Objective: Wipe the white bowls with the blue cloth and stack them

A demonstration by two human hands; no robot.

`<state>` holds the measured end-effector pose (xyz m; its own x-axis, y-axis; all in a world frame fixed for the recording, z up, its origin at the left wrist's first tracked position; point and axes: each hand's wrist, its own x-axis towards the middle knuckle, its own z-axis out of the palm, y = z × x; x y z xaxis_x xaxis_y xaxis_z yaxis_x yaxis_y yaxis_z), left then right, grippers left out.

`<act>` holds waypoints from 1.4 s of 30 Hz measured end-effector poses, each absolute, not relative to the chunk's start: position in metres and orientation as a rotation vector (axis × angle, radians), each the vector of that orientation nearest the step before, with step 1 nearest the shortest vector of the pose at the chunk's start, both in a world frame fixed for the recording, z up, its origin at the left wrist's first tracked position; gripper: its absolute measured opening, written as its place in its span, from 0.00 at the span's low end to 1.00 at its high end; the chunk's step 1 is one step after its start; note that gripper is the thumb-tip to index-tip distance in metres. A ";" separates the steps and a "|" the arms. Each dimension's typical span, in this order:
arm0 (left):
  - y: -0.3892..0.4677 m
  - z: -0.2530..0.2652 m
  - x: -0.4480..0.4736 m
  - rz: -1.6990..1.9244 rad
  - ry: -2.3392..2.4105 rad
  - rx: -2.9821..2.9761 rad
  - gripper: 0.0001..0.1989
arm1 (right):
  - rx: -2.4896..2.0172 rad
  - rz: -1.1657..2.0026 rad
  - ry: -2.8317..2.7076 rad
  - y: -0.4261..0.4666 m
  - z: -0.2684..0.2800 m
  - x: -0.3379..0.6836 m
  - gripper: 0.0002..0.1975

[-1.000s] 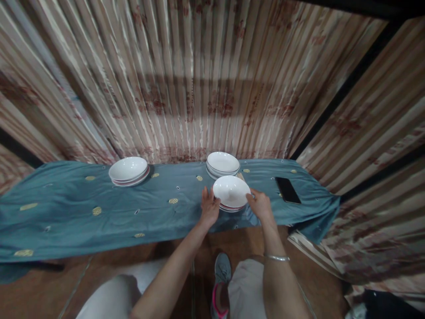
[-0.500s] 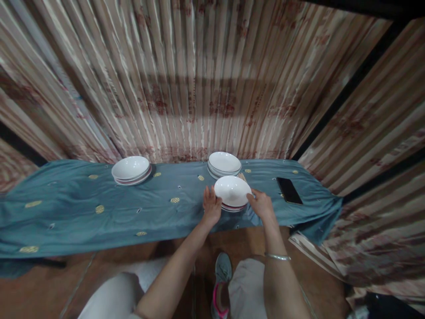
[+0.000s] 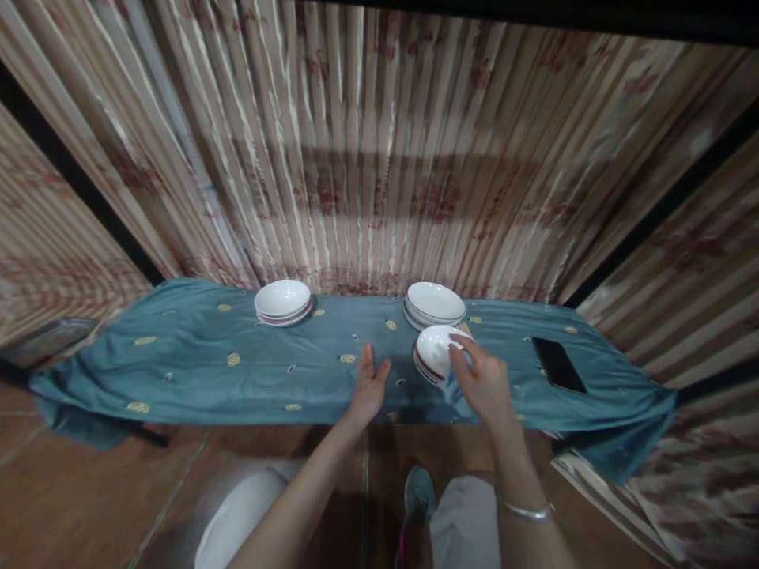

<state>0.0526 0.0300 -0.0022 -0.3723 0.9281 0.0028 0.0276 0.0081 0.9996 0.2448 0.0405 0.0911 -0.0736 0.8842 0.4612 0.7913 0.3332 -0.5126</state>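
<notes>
Right hand [image 3: 485,383] at bowl stack [image 3: 432,346], left hand [image 3: 370,391] (fingers [image 3: 367,360] spread) over tablecloth [image 3: 198,379]

Your right hand [image 3: 485,381] covers the right edge of the near stack of glossy round white bowls [image 3: 432,348]. Your left hand [image 3: 368,390], fingers spread, is apart from it, above the teal pineapple-print cloth [image 3: 202,383]. Dark-rimmed round white dishes [image 3: 436,300] stand just behind.

Pleated curtain [image 3: 368,103], brown tiled floor [image 3: 88,490]
</notes>
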 end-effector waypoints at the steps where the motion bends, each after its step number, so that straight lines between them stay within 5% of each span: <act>1: 0.027 -0.002 0.040 1.506 1.509 0.980 0.32 | -1.386 0.261 -1.943 0.037 0.089 0.226 0.19; 11: 0.019 -0.015 -0.072 1.712 1.589 0.693 0.36 | -1.106 0.804 -2.234 0.040 0.017 0.082 0.15; 26: 0.034 -0.019 -0.131 1.829 1.392 0.540 0.39 | -1.254 0.339 -2.626 0.124 0.046 -0.086 0.26; 33: 0.037 -0.011 -0.134 1.831 1.271 0.417 0.39 | -1.257 0.309 -2.660 0.133 0.038 -0.102 0.19; 42: 0.043 0.002 -0.134 1.889 1.186 0.172 0.27 | -1.210 0.254 -2.684 0.137 0.055 -0.100 0.17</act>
